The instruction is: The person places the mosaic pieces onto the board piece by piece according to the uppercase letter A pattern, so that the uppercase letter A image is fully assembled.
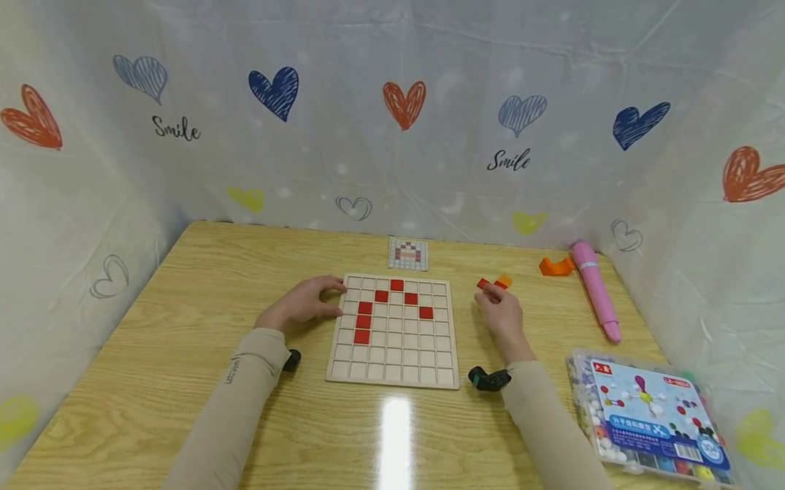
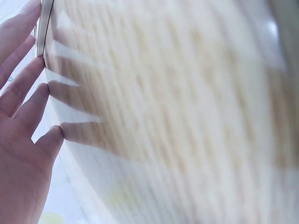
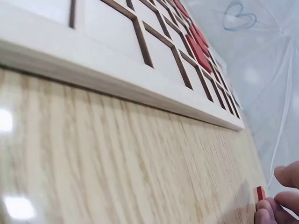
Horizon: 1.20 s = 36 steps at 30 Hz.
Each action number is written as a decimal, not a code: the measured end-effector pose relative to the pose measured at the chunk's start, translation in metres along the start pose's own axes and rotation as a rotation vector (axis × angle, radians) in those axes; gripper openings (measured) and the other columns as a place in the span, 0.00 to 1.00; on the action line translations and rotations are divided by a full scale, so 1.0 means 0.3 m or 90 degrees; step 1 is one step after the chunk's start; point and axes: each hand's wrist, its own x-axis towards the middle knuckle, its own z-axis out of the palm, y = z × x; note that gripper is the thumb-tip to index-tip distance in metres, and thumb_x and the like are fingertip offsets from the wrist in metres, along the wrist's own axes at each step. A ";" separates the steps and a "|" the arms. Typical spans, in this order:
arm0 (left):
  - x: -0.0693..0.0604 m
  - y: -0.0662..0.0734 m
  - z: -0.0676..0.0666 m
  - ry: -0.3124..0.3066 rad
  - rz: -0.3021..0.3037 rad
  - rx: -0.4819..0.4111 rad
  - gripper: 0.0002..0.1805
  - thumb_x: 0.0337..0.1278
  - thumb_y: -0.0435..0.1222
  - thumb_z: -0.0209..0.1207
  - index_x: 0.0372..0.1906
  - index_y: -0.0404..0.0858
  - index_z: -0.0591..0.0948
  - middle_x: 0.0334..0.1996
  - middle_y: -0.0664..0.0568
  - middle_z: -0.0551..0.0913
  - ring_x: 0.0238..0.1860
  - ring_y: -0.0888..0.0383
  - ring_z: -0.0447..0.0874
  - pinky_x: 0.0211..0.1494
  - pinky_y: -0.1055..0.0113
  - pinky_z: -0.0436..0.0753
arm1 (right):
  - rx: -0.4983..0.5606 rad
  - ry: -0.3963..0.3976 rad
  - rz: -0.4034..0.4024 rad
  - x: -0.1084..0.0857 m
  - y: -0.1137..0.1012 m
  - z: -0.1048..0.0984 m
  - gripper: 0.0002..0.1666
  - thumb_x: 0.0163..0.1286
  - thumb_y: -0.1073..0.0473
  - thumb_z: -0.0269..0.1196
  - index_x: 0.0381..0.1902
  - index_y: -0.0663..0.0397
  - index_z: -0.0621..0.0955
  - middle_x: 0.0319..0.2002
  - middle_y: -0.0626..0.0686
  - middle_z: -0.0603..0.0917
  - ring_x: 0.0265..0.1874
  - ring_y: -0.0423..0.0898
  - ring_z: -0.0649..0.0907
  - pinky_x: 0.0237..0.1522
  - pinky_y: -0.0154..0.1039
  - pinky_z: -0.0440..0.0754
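A light wooden grid board [image 1: 392, 376] lies mid-table; several red tiles [image 1: 363, 322] form an arch-like shape in its cells. My left hand [image 1: 304, 300] touches the board's left edge with thumb and fingertips spread; in the left wrist view the fingers of this hand [image 2: 25, 126] are extended against the table and board edge. Right of the board, my right hand [image 1: 502, 319] reaches to a loose red tile [image 1: 482, 283] beside an orange tile [image 1: 504, 280]. The right wrist view shows a red tile [image 3: 260, 192] at the fingertips, with the thumb of this hand [image 3: 280, 198] held apart.
A small printed pattern card [image 1: 408, 254] lies behind the board. At the right are an orange bracket-shaped piece [image 1: 556, 267], a pink pen-like stick [image 1: 597, 290] and a clear box [image 1: 661, 417] of coloured pieces. Patterned curtains surround the wooden table [image 1: 163, 381].
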 end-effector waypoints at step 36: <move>0.005 -0.001 0.004 0.006 -0.022 -0.012 0.27 0.60 0.36 0.66 0.64 0.38 0.75 0.72 0.46 0.63 0.75 0.44 0.51 0.77 0.48 0.51 | -0.053 -0.137 -0.010 0.041 -0.017 -0.058 0.28 0.73 0.58 0.59 0.68 0.60 0.72 0.66 0.62 0.72 0.64 0.58 0.71 0.64 0.51 0.72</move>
